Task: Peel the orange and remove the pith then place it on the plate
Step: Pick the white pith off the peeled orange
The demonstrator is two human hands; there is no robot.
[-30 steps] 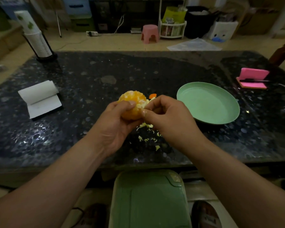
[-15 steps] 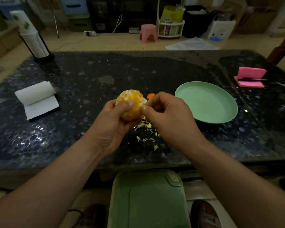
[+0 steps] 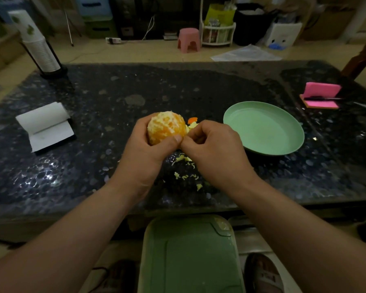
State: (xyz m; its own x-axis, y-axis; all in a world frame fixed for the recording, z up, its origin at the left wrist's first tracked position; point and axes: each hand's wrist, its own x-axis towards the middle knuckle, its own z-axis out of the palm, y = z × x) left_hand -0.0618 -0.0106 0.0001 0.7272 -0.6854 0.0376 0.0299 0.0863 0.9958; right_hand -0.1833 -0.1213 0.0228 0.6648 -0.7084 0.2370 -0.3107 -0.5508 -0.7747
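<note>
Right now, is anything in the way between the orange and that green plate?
Only the person's own right hand, picking at the orange held in the left hand, sits between it and the empty plate. A small peel scrap lies nearby.

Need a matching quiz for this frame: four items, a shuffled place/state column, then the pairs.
1. orange
2. plate
3. pith scraps
4. pink pad

a. far right on the table
b. gripped by the left hand
c. empty, right of the right hand
d. scattered on the table, nearer the person than the orange

Pairs: 1-b, 2-c, 3-d, 4-a.
</note>
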